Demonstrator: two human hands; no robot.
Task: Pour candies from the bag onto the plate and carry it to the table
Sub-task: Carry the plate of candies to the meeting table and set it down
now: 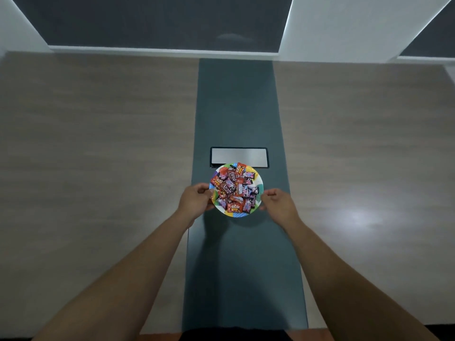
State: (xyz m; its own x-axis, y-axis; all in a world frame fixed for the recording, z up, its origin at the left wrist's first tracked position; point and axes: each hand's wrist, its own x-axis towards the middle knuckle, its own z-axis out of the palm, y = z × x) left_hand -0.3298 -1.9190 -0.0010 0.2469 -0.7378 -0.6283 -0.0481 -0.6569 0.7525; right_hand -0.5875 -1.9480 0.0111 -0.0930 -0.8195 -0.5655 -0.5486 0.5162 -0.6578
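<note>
While the plate (259, 181) is heaped with candies (234, 189), it is held between both hands over the worktop's (98, 143) dark centre strip, just near of a metal panel (238, 156). Its left rim is pinched by the left hand (194, 198); the right hand (278, 201), curled and half closed, is set at the right rim, firm grip uncertain. Whether it rests on the worktop cannot be told.

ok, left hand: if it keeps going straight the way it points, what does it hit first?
The left hand points right, at the plate rim, and seems to touch it already. Pushing on, it would meet the candies next. Depth is unclear.
</note>
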